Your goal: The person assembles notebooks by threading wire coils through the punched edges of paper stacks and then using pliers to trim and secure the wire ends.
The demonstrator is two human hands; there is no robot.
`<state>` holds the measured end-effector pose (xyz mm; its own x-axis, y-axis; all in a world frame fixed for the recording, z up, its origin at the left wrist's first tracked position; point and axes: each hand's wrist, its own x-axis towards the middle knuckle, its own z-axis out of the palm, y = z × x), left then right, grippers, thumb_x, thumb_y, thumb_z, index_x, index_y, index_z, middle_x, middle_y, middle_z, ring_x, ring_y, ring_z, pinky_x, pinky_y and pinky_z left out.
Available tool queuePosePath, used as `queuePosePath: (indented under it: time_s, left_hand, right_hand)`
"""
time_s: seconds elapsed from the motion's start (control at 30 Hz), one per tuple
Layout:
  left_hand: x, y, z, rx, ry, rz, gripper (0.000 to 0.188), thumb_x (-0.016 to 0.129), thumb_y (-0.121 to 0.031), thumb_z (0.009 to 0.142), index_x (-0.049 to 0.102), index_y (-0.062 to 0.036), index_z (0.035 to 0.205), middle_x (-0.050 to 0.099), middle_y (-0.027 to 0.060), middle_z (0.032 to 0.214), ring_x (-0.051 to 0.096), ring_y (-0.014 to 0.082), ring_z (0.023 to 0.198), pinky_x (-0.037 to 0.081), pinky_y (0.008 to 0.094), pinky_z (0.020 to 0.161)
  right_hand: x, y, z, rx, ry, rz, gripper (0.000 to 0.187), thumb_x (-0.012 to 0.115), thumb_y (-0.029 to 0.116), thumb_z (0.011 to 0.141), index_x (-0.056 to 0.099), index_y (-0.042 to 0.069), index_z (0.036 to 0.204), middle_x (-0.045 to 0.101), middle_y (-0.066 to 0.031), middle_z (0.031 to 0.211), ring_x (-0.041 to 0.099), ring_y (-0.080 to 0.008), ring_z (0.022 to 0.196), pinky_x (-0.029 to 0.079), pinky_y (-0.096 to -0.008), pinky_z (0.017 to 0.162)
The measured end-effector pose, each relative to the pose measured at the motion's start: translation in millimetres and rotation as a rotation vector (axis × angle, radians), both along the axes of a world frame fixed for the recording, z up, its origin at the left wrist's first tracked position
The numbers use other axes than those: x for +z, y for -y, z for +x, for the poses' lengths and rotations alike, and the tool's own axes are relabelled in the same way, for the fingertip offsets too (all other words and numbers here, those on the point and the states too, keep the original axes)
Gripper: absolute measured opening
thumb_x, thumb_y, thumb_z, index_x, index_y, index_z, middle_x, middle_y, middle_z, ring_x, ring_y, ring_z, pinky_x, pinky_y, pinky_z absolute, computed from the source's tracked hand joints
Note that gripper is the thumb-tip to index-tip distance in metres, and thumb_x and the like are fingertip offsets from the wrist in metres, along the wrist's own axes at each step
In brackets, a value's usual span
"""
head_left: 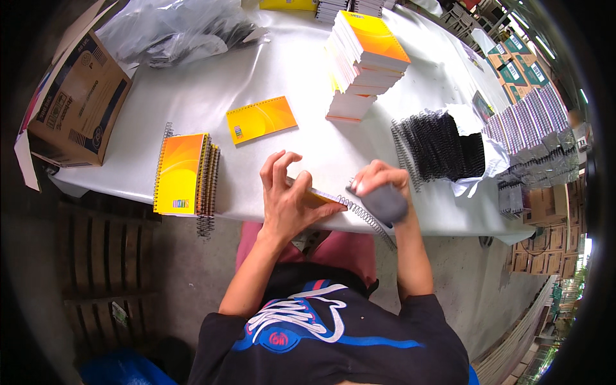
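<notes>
My left hand [282, 199] grips a yellow-orange notebook [312, 199], held on edge near the table's front, with the thumb along its lower side. A wire spiral coil [367, 220] runs from the notebook's right end and trails down past the table edge. In my closed right hand [378, 177] is a dark grey rounded object [387, 204], close beside the coil; it is blurred, and its kind cannot be made out. A flat yellow notebook [262, 120] lies just beyond my left hand. To its left stands a stack of spiral-bound yellow notebooks [181, 174], with coil ends sticking out.
A tall, uneven stack of yellow-covered notebooks [372, 38] rises at the back. Black spiral coils [443, 146] are heaped at the right on white wrapping, near piled bound notebooks [532, 128]. A cardboard box [83, 102] and clear plastic bags [179, 32] occupy the left side.
</notes>
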<state>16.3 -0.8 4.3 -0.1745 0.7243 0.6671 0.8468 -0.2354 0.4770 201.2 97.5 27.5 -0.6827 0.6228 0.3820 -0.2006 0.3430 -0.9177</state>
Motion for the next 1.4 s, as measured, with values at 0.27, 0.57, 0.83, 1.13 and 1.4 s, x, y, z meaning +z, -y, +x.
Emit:
queuePosePath:
  time_s: [0.27, 0.57, 0.83, 1.13, 1.4]
  left_hand:
    - [-2, -5, -4, -0.051, 0.017, 0.022, 0.060, 0.085, -0.046, 0.047, 0.053, -0.0037, 0.073, 0.043, 0.0144, 0.118, 0.031, 0.0373, 0.122, 0.032, 0.0494, 0.099]
    - [-5, -7, -7, -0.063, 0.058, -0.032, 0.063, 0.085, -0.050, 0.044, 0.050, -0.0039, 0.068, 0.041, 0.0152, 0.122, 0.029, 0.0385, 0.122, 0.031, 0.0492, 0.100]
    - [-10, -11, -14, -0.153, 0.210, -0.032, 0.057, 0.089, -0.043, 0.047, 0.054, -0.0067, 0.074, 0.032, 0.0179, 0.127, 0.036, 0.0332, 0.110, 0.043, 0.0446, 0.086]
    - [-9, -19, -15, -0.203, 0.416, -0.038, 0.061, 0.093, -0.034, 0.041, 0.052, -0.0073, 0.077, 0.029, 0.0148, 0.116, 0.040, 0.0287, 0.101, 0.043, 0.0398, 0.077]
    - [-15, -13, -18, -0.224, 0.451, -0.092, 0.060, 0.093, -0.032, 0.042, 0.053, -0.0073, 0.079, 0.030, 0.0148, 0.117, 0.038, 0.0305, 0.106, 0.043, 0.0429, 0.081]
  right_hand:
    - [15, -6, -5, 0.296, -0.103, -0.029, 0.030, 0.064, -0.014, 0.061, 0.073, 0.006, 0.080, 0.063, -0.0051, 0.076, 0.059, -0.0147, 0.070, 0.047, -0.0278, 0.063]
    - [20, 4, -11, 0.016, 0.243, 0.099, 0.031, 0.058, -0.015, 0.063, 0.072, 0.004, 0.083, 0.066, -0.0084, 0.080, 0.063, -0.0161, 0.076, 0.050, -0.0265, 0.071]
    - [-5, -3, -14, -0.093, 0.197, -0.031, 0.027, 0.060, -0.011, 0.067, 0.072, 0.001, 0.087, 0.070, -0.0106, 0.083, 0.066, -0.0162, 0.077, 0.051, -0.0274, 0.073]
    - [-4, -15, -14, -0.132, 0.203, 0.079, 0.025, 0.062, -0.009, 0.065, 0.072, 0.001, 0.086, 0.070, -0.0112, 0.083, 0.067, -0.0159, 0.077, 0.051, -0.0275, 0.072]
    - [6, -5, -14, -0.072, 0.079, -0.260, 0.024, 0.061, -0.012, 0.066, 0.071, 0.000, 0.085, 0.071, -0.0093, 0.085, 0.067, -0.0155, 0.075, 0.052, -0.0279, 0.072]
